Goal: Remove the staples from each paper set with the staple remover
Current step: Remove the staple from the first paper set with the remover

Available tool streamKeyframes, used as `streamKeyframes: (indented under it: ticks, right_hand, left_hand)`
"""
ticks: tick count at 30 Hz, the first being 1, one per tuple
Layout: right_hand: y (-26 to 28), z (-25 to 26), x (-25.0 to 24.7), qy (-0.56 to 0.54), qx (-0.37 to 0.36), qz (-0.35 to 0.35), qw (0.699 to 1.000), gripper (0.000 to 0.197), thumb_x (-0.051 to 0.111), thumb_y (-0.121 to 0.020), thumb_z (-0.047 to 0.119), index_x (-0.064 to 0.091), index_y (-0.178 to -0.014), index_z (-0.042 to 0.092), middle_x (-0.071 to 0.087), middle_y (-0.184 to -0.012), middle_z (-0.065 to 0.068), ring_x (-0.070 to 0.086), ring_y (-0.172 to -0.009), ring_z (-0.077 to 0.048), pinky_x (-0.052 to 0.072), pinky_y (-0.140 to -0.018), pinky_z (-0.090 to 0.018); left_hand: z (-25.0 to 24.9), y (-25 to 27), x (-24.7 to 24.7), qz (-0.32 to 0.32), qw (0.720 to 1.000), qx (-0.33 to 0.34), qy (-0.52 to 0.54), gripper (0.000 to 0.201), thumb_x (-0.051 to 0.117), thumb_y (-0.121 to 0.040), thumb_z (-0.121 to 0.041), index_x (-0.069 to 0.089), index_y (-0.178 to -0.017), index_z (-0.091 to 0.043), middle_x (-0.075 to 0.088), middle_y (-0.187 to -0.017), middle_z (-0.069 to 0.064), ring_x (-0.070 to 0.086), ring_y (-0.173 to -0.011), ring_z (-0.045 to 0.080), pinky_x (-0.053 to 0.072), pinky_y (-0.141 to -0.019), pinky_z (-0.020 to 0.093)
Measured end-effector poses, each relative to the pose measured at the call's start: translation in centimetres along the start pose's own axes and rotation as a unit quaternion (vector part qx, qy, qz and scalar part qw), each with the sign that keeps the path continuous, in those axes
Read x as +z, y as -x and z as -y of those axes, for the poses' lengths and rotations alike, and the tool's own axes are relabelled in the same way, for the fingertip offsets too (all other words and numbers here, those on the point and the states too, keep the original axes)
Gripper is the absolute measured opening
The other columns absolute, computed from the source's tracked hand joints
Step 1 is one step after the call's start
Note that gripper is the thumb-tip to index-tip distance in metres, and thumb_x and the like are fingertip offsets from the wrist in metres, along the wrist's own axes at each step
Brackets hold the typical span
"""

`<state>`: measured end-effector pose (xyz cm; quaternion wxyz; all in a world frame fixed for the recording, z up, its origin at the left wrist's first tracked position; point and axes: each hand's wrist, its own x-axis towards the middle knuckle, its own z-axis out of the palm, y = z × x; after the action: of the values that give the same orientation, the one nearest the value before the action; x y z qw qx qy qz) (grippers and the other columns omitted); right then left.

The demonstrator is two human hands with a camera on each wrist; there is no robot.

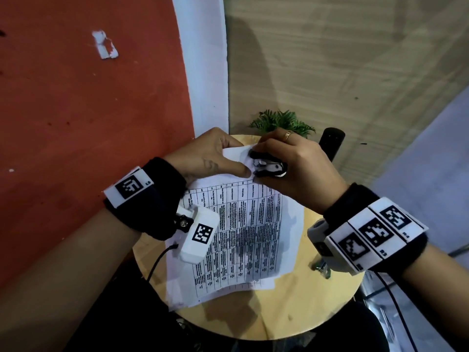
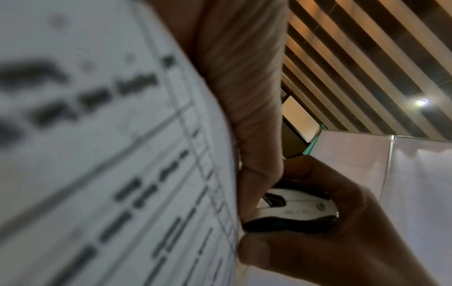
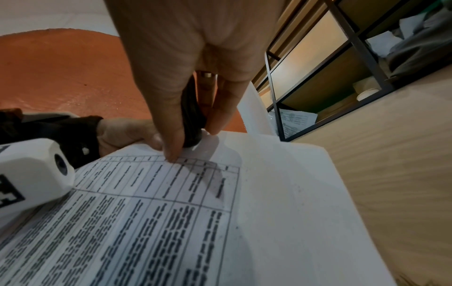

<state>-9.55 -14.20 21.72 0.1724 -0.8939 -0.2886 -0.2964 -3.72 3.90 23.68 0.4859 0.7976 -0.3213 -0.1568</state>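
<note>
Head view: the right hand (image 1: 291,163) grips the black-and-white staple remover (image 1: 269,167) at the far corner of the top paper set (image 1: 253,224). The left hand (image 1: 213,158) pinches that corner, thumb on top. The papers lie stacked on a round wooden surface (image 1: 304,301). Left wrist view alone shows the remover's (image 2: 293,212) white side, squeezed between thumb and fingers, hard against the sheet edge. Right wrist view alone shows a black-framed shelf (image 3: 342,77) holding further papers. A plant (image 1: 281,121) stands beyond the hands, which hide the staple.
</note>
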Motion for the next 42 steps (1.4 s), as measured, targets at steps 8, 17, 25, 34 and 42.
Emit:
streamKeyframes:
  ticks: [8, 17, 25, 34, 42]
  right_hand:
    - [0.1, -0.5, -0.6, -0.024, 0.008, -0.006, 1.000, 0.038, 0.079, -0.065, 0.019, 0.068, -0.097, 0.003, 0.066, -0.095, -0.012, 0.066, -0.083, -0.030, 0.055, -0.064, -0.040]
    - [0.4, -0.6, -0.9, -0.003, -0.007, 0.009, 1.000, 0.043, 0.083, -0.064, 0.017, 0.067, -0.102, 0.003, 0.065, -0.099, -0.013, 0.065, -0.085, -0.033, 0.054, -0.063, -0.043]
    - [0.3, -0.3, -0.8, 0.028, -0.026, 0.020, 0.999, 0.035, 0.075, -0.067, 0.017, 0.068, -0.099, 0.006, 0.065, -0.096, -0.014, 0.064, -0.085, -0.035, 0.054, -0.057, -0.044]
    - [-0.1, 0.5, -0.6, 0.082, -0.034, 0.033, 0.996, 0.032, 0.071, -0.062, 0.014, 0.068, -0.092, 0.003, 0.066, -0.092, -0.014, 0.064, -0.080, -0.035, 0.053, -0.052, -0.038]
    - [0.1, 0.2, -0.6, 0.049, -0.027, 0.033, 0.998, 0.030, 0.070, -0.065, 0.017, 0.068, -0.091, 0.002, 0.065, -0.087, -0.016, 0.064, -0.076, -0.037, 0.053, -0.053, -0.041]
  left_hand:
    - [-0.3, 0.0, 0.1, 0.000, 1.000, -0.027, -0.001, 0.008, 0.078, -0.072, -0.006, 0.074, -0.074, -0.013, 0.066, -0.073, 0.010, 0.052, -0.061, 0.013, 0.038, -0.055, 0.019]
    - [-0.6, 0.1, 0.5, 0.000, 0.999, -0.034, -0.006, 0.009, 0.078, -0.072, -0.008, 0.073, -0.073, -0.016, 0.065, -0.076, 0.011, 0.051, -0.064, 0.012, 0.038, -0.054, 0.018]
    - [-0.6, 0.1, 0.5, -0.004, 0.999, -0.032, -0.006, 0.016, 0.078, -0.071, -0.005, 0.071, -0.069, -0.020, 0.066, -0.059, -0.011, 0.053, -0.053, 0.000, 0.040, -0.052, 0.015]
    - [-0.4, 0.1, 0.7, -0.008, 0.999, -0.023, 0.022, 0.019, 0.076, -0.071, 0.000, 0.072, -0.071, -0.018, 0.068, -0.060, -0.011, 0.056, -0.055, -0.002, 0.042, -0.053, 0.011]
    - [-0.1, 0.2, 0.8, -0.004, 0.998, -0.026, 0.058, 0.015, 0.077, -0.069, 0.001, 0.074, -0.077, -0.011, 0.071, -0.065, -0.006, 0.060, -0.058, 0.003, 0.047, -0.058, 0.014]
